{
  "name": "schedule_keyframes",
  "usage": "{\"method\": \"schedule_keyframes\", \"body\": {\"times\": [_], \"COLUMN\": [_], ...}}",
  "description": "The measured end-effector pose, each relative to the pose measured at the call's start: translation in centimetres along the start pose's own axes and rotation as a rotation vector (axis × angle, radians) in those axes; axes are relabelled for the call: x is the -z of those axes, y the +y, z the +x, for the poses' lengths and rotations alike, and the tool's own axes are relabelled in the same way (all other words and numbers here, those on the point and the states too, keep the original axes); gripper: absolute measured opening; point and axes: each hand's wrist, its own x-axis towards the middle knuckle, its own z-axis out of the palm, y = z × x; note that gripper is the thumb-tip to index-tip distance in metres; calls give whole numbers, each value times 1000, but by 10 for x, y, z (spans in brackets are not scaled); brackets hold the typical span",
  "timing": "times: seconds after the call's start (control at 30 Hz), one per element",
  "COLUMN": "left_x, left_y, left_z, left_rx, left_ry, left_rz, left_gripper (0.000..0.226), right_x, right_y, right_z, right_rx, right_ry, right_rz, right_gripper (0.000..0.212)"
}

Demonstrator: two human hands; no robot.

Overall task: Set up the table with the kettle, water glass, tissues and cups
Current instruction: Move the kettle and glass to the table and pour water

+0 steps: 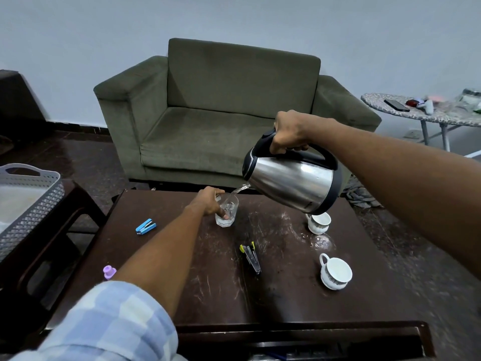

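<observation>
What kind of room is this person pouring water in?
Most likely a home living room: a green sofa against the wall, a low dark coffee table before it, and an ironing board at the side.

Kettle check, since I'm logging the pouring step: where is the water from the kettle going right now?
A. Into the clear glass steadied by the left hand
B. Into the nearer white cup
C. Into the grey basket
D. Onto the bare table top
A: the right hand tilts the kettle so its stream falls into the clear glass, which the left hand has in its grip on the table.
</observation>
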Motion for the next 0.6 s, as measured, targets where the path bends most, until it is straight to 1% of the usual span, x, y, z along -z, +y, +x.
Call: {"method": "schedule_keyframes", "body": {"times": [0.23, 0.4, 0.6], "left_x": [0, 0, -2], "left_y": [0, -1, -2], "left_z": [0, 2, 4], "left_rx": [-8, -10, -5], "left_ry": [5, 4, 9], "left_rz": [8, 10, -8], "left_gripper": [108, 108, 109], "right_x": [-16, -28, -34], "right_y": [1, 4, 7], "right_z": [3, 6, 5], "right_rx": [7, 8, 2], "right_ry": [-3, -18, 10], "right_rz": [-21, -37, -9], "right_gripper": [13, 17, 16]}}
